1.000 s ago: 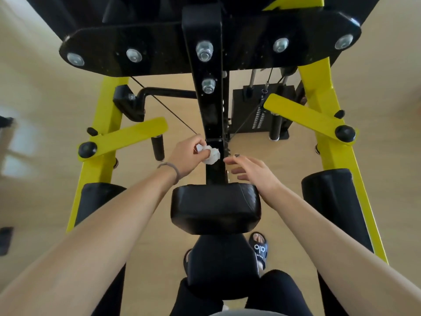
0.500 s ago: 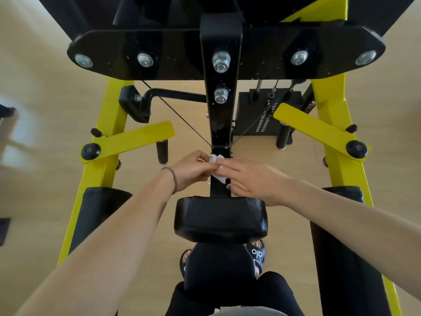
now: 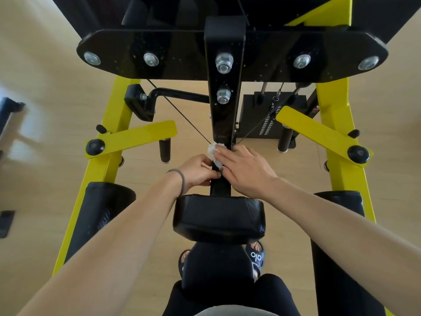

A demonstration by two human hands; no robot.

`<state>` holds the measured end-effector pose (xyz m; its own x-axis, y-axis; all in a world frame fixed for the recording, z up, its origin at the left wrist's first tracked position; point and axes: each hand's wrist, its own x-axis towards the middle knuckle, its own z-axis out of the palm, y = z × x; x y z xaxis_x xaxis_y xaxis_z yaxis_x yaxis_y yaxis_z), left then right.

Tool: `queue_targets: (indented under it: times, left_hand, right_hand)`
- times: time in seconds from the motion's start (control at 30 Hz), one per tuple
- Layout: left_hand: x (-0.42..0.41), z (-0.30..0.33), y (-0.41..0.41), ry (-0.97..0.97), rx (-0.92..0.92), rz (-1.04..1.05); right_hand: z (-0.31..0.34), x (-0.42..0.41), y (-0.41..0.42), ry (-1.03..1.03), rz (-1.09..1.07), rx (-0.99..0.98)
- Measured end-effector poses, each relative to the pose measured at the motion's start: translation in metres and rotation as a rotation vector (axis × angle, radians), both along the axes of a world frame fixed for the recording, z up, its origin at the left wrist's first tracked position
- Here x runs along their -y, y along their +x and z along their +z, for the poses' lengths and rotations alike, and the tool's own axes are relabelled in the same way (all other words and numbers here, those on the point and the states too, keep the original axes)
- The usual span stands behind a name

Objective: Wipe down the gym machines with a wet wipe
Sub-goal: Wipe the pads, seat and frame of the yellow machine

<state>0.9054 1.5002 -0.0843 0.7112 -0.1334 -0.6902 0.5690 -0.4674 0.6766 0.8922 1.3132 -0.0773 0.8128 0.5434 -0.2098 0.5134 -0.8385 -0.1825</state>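
We press the crumpled wet wipe (image 3: 214,153) onto the black post (image 3: 224,115) with straight right hand (image 3: 245,173) fingers; left hand (image 3: 197,173) fingers curl, pinching the wipe's lower edge.

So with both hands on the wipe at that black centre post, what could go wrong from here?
1. The wipe is bunched small between the left hand and right hand; it might slip during the hand-over and drop to the floor.
2. Thin cables converge right at the post beside the fingers, so a finger or the wipe could snag on one.
3. A crumpled wipe covers little surface, so the post may stay partly unwiped.
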Motion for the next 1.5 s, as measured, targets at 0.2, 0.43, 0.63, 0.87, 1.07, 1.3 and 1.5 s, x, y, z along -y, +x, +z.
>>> queue_targets:
  times: [0.2,0.43,0.63,0.87,1.07,1.3,1.5]
  left_hand:
    - [0.0,0.001,-0.005,-0.004,-0.026,0.019]
    - [0.002,0.006,-0.006,0.001,-0.032,0.006]
    - [0.003,0.018,-0.006,0.113,-0.028,-0.041]
    - [0.009,0.041,0.02,0.111,0.246,0.275]
    - [0.023,0.039,0.01,0.174,0.215,0.195]
    - [0.028,0.038,0.011,0.157,0.378,0.075]
    - [0.029,0.05,0.011,0.064,0.469,0.26]
  right_hand:
    - [0.001,0.023,-0.01,0.066,-0.062,-0.045]
    - [0.001,-0.004,0.002,0.125,-0.004,-0.016]
    - [0.001,0.003,-0.001,0.464,-0.251,-0.119]
    - [0.05,0.0,-0.001,0.589,-0.029,0.28]
    - [0.041,0.006,0.028,-0.14,0.307,0.498]
    - [0.024,0.01,0.029,-0.33,0.388,0.29]
    - [0.027,0.012,0.029,-0.296,0.425,0.56]
